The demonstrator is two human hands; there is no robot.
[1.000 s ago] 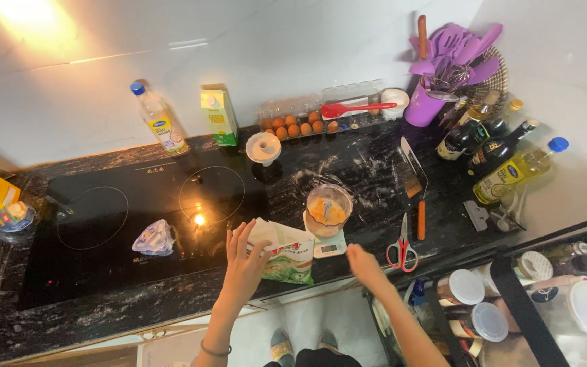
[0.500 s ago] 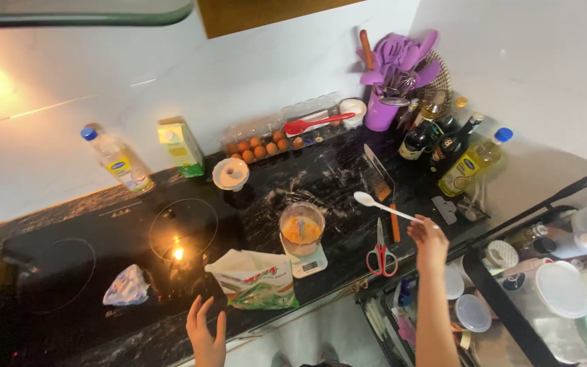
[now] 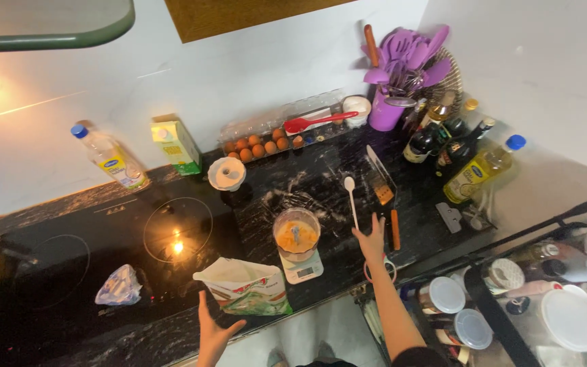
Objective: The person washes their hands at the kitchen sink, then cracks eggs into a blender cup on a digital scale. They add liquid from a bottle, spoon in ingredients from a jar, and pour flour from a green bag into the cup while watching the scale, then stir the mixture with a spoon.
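My right hand (image 3: 374, 239) holds a white spoon (image 3: 351, 196) by its handle, bowl end pointing away from me, over the black counter (image 3: 321, 183) to the right of the cup. A clear cup (image 3: 297, 233) with orange mixture stands on a small white scale (image 3: 303, 267). My left hand (image 3: 212, 334) is open at the counter's front edge, just below a green-and-white bag (image 3: 244, 288) and apart from it.
An egg tray (image 3: 264, 144), red spatula (image 3: 315, 122), milk carton (image 3: 176, 145), oil bottle (image 3: 113, 163) and white dish (image 3: 226, 173) line the back. A purple utensil holder (image 3: 388, 102) and bottles (image 3: 471, 170) stand at the right. Scissors (image 3: 383, 270) lie under my right wrist. A hob (image 3: 171, 234) sits at the left.
Both hands have left the bag. My right hand moved right, picked up the white spoon and now holds it beside the cup. My left hand dropped back to the counter edge.
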